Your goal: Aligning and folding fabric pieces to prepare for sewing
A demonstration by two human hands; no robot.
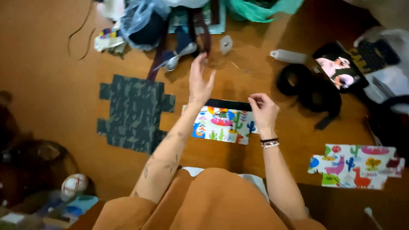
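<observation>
A colourful cactus-and-llama print fabric piece (221,125) lies on the wooden table (47,93) with a black strip (228,104) along its far edge. My right hand (263,110) pinches the right end of that black strip. My left hand (199,83) is raised past the fabric's far left corner, fingers spread, reaching toward dark straps (202,34) at the back. Nothing is visibly gripped in it.
A camouflage fabric cut-out (134,111) lies to the left. A second colourful print piece (355,166) sits at the right. Black webbing (309,89), a phone (341,66), a white bottle (289,55) and a pile of bags and cloth (145,21) crowd the back.
</observation>
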